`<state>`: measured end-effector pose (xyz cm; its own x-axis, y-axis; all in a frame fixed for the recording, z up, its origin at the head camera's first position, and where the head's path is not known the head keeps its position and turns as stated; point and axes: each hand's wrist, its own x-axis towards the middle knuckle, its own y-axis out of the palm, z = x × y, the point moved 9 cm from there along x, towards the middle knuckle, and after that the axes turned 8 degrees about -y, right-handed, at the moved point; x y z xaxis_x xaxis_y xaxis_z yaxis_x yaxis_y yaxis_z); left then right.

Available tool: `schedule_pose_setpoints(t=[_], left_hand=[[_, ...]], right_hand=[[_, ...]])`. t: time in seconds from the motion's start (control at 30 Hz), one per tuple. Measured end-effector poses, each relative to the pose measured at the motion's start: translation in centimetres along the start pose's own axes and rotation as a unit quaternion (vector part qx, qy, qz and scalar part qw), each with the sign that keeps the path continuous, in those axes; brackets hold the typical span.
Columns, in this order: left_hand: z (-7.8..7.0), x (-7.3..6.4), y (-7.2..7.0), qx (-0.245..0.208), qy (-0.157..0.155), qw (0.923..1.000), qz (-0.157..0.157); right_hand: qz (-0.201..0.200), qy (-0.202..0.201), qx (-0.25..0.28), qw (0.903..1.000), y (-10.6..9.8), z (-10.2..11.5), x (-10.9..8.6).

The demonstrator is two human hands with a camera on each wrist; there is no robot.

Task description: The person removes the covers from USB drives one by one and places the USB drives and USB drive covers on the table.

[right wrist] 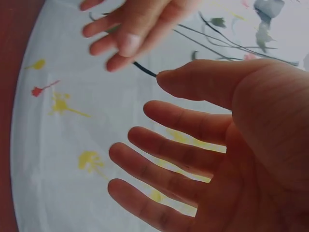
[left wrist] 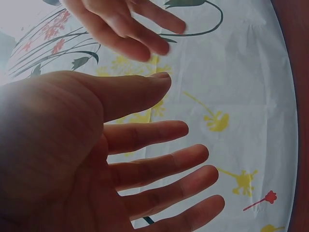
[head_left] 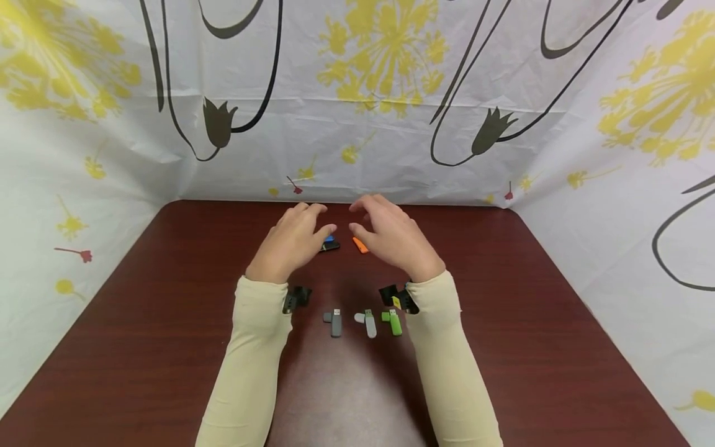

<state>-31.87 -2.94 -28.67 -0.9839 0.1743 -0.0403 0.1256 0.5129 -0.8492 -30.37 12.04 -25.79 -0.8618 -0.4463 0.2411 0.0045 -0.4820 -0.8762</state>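
In the head view my left hand [head_left: 295, 239] and right hand [head_left: 393, 234] are raised over the far half of the table, palms facing each other with a gap between. Both hold nothing; their fingers are spread and relaxed in the wrist views. Partly hidden behind the left thumb lie a blue item [head_left: 330, 238] and a black item [head_left: 330, 246]. An orange item [head_left: 360, 245] lies beside the right thumb. Nearer me, between the forearms, sit a grey USB stick [head_left: 336, 325], a white USB stick [head_left: 370, 325] and a green USB stick [head_left: 395, 324], each with its cap off beside it.
The dark red-brown table [head_left: 536, 323] is enclosed at the back and sides by a white sheet [head_left: 357, 167] printed with yellow flowers and dark stems. Dark straps with small devices [head_left: 297, 299] sit at both wrists.
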Motion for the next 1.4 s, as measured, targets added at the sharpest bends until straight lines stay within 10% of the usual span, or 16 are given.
schedule_pose_setpoints(t=[0.37, 0.8, 1.07, 1.4], left_hand=[[0.0, -0.2, 0.4, -0.005, -0.002, 0.9999, 0.016], [-0.4, -0.3, 0.3, -0.006, 0.007, 0.9998, 0.016], [-0.3, -0.4, 0.3, -0.006, 0.003, 0.9998, 0.018], [0.1, -0.5, 0.1, -0.015, 0.002, 0.9997, 0.021]], right_hand=[[0.036, 0.049, 0.007, 0.9981, 5.1, -4.6, 2.0], [0.189, 0.096, -0.012, 0.9771, 12.0, -9.5, 2.3], [0.235, 0.123, 0.011, 0.9641, 12.9, -10.0, 1.5], [0.218, 0.107, 0.014, 0.9699, 10.4, -9.8, 0.8]])
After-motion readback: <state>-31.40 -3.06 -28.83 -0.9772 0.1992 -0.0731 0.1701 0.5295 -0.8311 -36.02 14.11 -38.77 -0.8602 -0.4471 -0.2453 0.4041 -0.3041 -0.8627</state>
